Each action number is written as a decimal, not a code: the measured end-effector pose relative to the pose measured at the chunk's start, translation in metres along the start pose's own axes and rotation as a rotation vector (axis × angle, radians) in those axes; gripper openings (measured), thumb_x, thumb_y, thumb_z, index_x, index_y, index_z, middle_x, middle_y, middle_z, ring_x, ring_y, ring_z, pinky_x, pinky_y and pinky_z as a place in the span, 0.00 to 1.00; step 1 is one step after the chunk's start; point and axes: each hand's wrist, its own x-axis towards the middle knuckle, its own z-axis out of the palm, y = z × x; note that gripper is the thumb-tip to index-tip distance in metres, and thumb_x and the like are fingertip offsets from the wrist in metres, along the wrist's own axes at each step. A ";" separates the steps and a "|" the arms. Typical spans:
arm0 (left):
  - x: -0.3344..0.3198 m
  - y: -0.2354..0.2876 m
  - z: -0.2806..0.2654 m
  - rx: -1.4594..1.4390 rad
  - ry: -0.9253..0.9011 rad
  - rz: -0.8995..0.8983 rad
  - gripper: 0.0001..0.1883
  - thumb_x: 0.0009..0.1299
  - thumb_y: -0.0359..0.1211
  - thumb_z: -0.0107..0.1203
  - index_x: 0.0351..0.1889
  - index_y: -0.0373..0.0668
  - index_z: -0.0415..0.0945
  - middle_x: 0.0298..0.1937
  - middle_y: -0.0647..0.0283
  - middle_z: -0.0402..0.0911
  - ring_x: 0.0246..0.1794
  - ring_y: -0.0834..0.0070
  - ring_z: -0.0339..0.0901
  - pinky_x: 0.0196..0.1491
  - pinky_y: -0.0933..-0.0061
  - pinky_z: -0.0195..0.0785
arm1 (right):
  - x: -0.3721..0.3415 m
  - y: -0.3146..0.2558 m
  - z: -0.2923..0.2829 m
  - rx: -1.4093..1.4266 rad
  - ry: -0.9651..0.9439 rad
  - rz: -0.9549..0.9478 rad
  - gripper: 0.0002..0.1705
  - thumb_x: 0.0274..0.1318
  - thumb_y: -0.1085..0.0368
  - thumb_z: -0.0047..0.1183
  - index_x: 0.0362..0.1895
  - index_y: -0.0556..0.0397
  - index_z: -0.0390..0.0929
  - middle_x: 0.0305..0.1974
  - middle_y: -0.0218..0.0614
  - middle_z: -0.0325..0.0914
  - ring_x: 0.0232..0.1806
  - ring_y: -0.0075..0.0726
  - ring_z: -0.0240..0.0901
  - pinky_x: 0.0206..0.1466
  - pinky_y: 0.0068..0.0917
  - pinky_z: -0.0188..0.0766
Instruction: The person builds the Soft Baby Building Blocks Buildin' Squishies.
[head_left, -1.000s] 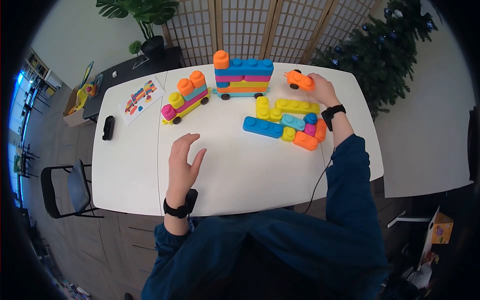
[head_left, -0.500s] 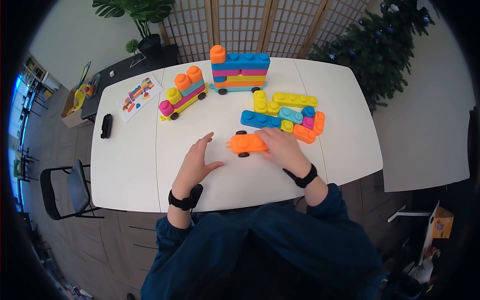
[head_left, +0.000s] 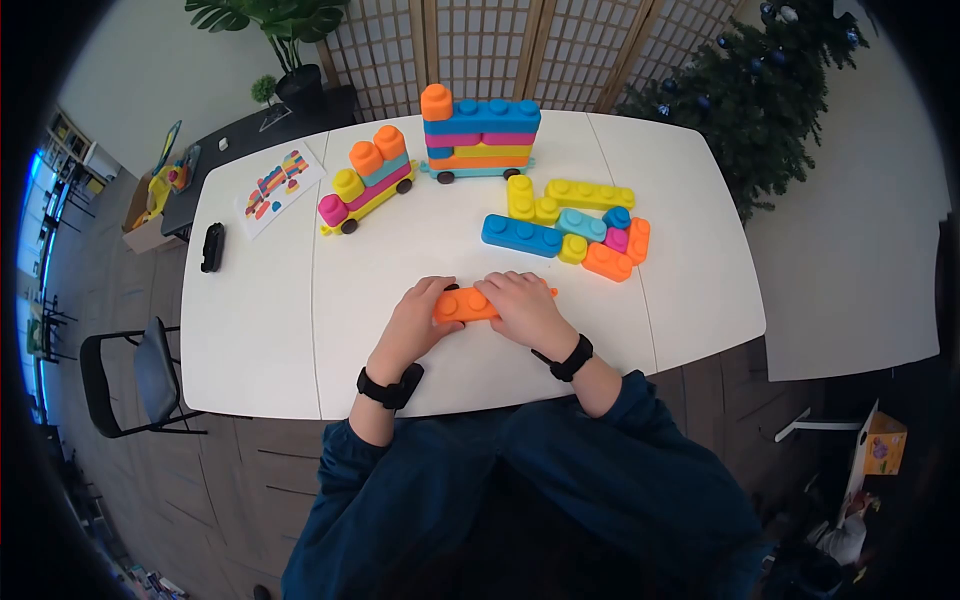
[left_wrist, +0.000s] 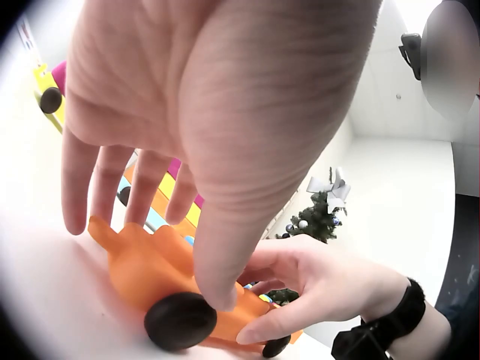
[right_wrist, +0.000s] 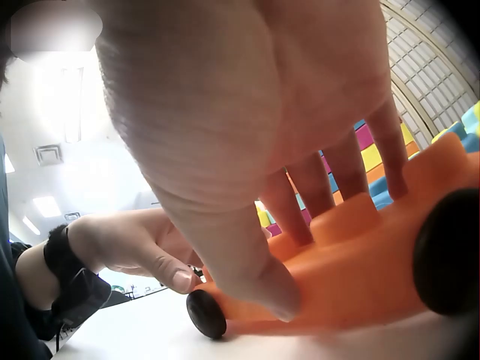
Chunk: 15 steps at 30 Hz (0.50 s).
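Observation:
An orange toy wagon base (head_left: 465,304) with studs on top and black wheels (right_wrist: 206,313) is at the near middle of the table. My right hand (head_left: 525,305) grips its right part from above, thumb on the near side and fingers over the far side. Around the left end my left hand (head_left: 412,325) holds it, the thumb (left_wrist: 217,277) against the near side by a wheel and the fingers beyond the far side. Just past the hands lie loose blocks: a long blue one (head_left: 522,236), a small yellow one (head_left: 572,249) and an orange one (head_left: 607,262).
Farther back stand a yellow wheeled wagon (head_left: 385,205) with blocks and a tall wagon (head_left: 480,150) stacked in layers. A picture sheet (head_left: 278,190) and a black object (head_left: 213,247) lie at the left. More blocks, including a long yellow one (head_left: 590,194), sit at the right.
My right hand has brought the orange wagon base from the far right to the near middle, and it has been turned around. My left hand has moved right and taken hold of its left end.

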 end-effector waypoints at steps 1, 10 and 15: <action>0.001 -0.002 0.001 0.011 0.003 0.027 0.34 0.56 0.30 0.74 0.63 0.40 0.74 0.59 0.52 0.78 0.57 0.53 0.78 0.60 0.62 0.73 | 0.000 0.003 0.001 0.050 0.058 -0.034 0.29 0.43 0.67 0.66 0.54 0.47 0.78 0.48 0.31 0.78 0.53 0.39 0.76 0.54 0.40 0.70; 0.017 0.001 0.005 0.019 0.017 -0.020 0.33 0.56 0.31 0.74 0.61 0.40 0.76 0.59 0.52 0.79 0.57 0.52 0.78 0.60 0.62 0.73 | 0.006 0.066 -0.038 0.097 0.235 0.193 0.25 0.49 0.62 0.69 0.53 0.51 0.80 0.54 0.36 0.79 0.57 0.42 0.74 0.57 0.42 0.65; 0.022 0.000 0.010 0.039 0.023 -0.043 0.34 0.55 0.33 0.74 0.62 0.41 0.77 0.57 0.52 0.80 0.56 0.53 0.78 0.60 0.62 0.73 | 0.008 0.095 -0.031 -0.112 0.260 0.350 0.23 0.49 0.61 0.70 0.50 0.51 0.82 0.53 0.35 0.79 0.58 0.42 0.72 0.60 0.44 0.61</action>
